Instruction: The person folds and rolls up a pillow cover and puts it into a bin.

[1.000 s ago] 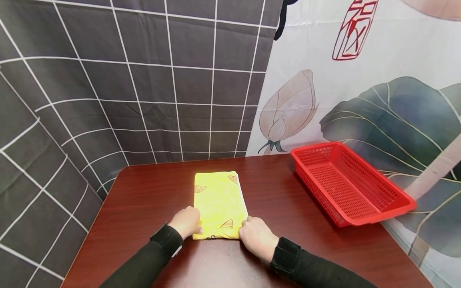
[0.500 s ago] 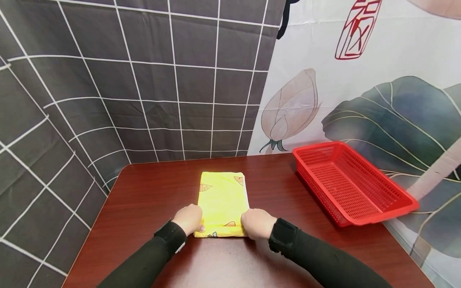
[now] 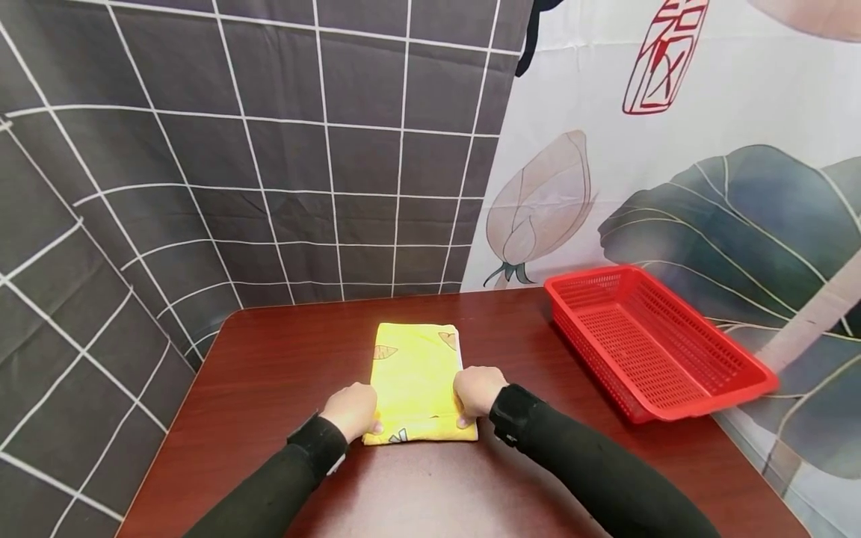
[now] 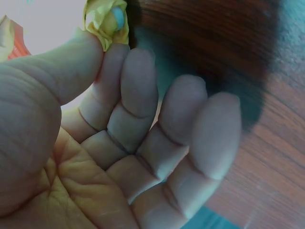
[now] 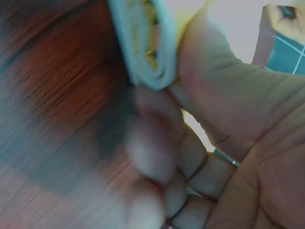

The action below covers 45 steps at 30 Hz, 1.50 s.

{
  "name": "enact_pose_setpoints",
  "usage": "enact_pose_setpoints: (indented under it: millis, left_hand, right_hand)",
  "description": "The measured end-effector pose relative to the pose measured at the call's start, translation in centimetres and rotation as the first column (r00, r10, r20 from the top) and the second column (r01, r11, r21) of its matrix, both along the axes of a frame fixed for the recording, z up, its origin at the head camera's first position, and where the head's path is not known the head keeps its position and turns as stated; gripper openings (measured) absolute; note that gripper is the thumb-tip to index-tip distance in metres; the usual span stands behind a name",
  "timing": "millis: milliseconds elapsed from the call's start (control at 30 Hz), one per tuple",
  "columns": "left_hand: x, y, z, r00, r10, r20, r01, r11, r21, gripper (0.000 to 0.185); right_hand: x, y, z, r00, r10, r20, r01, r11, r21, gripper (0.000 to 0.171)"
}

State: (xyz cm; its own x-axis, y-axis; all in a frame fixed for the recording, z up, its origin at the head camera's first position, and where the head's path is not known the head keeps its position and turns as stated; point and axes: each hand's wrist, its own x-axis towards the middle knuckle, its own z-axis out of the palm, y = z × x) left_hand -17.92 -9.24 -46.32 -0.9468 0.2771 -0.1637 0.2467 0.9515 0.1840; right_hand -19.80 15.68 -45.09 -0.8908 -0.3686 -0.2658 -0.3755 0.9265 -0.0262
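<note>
A folded yellow cloth (image 3: 413,370) with carrot prints lies flat on the table, its near edge turned into a narrow strip. At its near left corner my left hand (image 3: 353,411) pinches the cloth; in the left wrist view a crumpled yellow end (image 4: 107,24) sits between thumb and forefinger, the other fingers loosely curled. My right hand (image 3: 479,390) grips the right side just above the near corner. The right wrist view shows the cloth's rolled, layered edge (image 5: 155,76), white outside and yellow within, between thumb and fingers. Fingers there are blurred.
A red perforated plastic basket (image 3: 646,344) stands at the right of the dark red wooden table (image 3: 289,351). Behind hang a grey gridded curtain (image 3: 269,149) and a white cloth with lotus prints (image 3: 572,90).
My right hand has moved away from me along the cloth's right side. The near right corner now reaches further right and shows below the hand. My left hand keeps its hold.
</note>
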Motion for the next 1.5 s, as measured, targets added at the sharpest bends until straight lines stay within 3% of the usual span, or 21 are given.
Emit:
enact_pose_setpoints:
  millis: [100,233,300,433,533,600,767,933,1067,1133,1167,1200,1300,1333,1367,1400,1500]
  left_hand:
    - [0.2,0.1,0.1,1.000,0.012,0.009,-0.012,1.000,0.006,0.035]
    - [0.3,0.0,0.1,1.000,0.023,0.006,-0.023,1.000,-0.006,0.035]
    - [0.2,0.0,0.0,0.999,0.030,0.009,-0.030,1.000,-0.005,0.035]
    - [-0.1,-0.2,-0.3,0.999,0.037,0.024,-0.038,0.999,0.010,0.033]
    - [0.2,-0.3,-0.3,0.999,0.036,0.014,-0.036,0.999,0.021,0.032]
    - [0.4,-0.4,-0.3,0.999,0.035,0.000,-0.035,0.999,0.025,0.032]
    - [0.6,-0.5,-0.3,0.999,0.031,-0.023,-0.030,0.999,0.036,0.033]
    - [0.8,-0.5,-0.3,0.999,0.024,-0.040,-0.022,0.999,0.045,0.036]
    - [1.3,-0.6,-0.8,0.993,-0.013,-0.116,0.019,0.998,0.053,0.035]
    - [1.8,-0.5,-1.0,0.968,-0.103,-0.228,0.115,0.993,0.040,0.032]
    - [2.2,-0.5,-1.2,0.938,-0.169,-0.303,0.183,0.983,0.015,0.030]
    - [2.5,-0.4,-1.3,0.894,-0.241,-0.378,0.253,0.967,-0.017,0.027]
    - [3.8,-0.4,-1.8,0.722,-0.421,-0.549,0.404,0.901,-0.159,0.018]
    - [4.2,-0.4,-1.9,0.684,-0.454,-0.571,0.428,0.884,-0.189,0.016]
    - [4.6,-0.4,-2.1,0.671,-0.468,-0.576,0.443,0.875,-0.195,0.015]
    - [4.9,-0.5,-2.2,0.676,-0.471,-0.567,0.451,0.873,-0.187,0.014]
    - [5.4,-0.9,-2.5,0.741,-0.438,-0.510,0.446,0.888,-0.114,0.017]
  right_hand:
    - [0.5,0.3,-0.3,0.998,0.026,-0.054,-0.029,0.998,-0.061,0.045]
    - [1.7,0.2,-0.6,0.975,0.140,-0.172,-0.160,0.981,-0.107,0.041]
    - [2.5,0.0,-0.8,0.939,0.213,-0.268,-0.230,0.973,-0.032,0.039]
    - [4.5,-0.1,-1.3,0.830,0.343,-0.441,-0.311,0.939,0.145,0.032]
    - [5.8,0.1,-1.5,0.778,0.381,-0.500,-0.338,0.924,0.178,0.027]
    - [6.2,0.3,-1.5,0.772,0.385,-0.506,-0.355,0.921,0.160,0.024]
    - [6.4,0.8,-1.6,0.795,0.377,-0.475,-0.363,0.923,0.124,0.025]
    - [6.4,0.7,-1.6,0.796,0.372,-0.477,-0.348,0.927,0.142,0.022]
    - [6.4,0.6,-1.4,0.803,0.374,-0.465,-0.345,0.927,0.149,0.021]
    - [6.4,0.6,-1.4,0.803,0.374,-0.464,-0.346,0.927,0.148,0.022]
    - [6.3,0.6,-1.4,0.801,0.373,-0.468,-0.345,0.927,0.148,0.023]
    - [6.3,0.6,-1.4,0.798,0.371,-0.475,-0.344,0.927,0.145,0.024]
    - [6.2,0.6,-1.5,0.788,0.364,-0.497,-0.342,0.930,0.138,0.025]
    - [6.1,0.6,-1.5,0.784,0.363,-0.504,-0.342,0.930,0.137,0.026]
    - [6.1,0.6,-1.6,0.778,0.364,-0.511,-0.344,0.929,0.138,0.026]
    - [6.0,0.5,-1.7,0.775,0.364,-0.517,-0.344,0.929,0.139,0.026]
    - [5.8,0.5,-2.0,0.765,0.362,-0.533,-0.339,0.930,0.144,0.026]
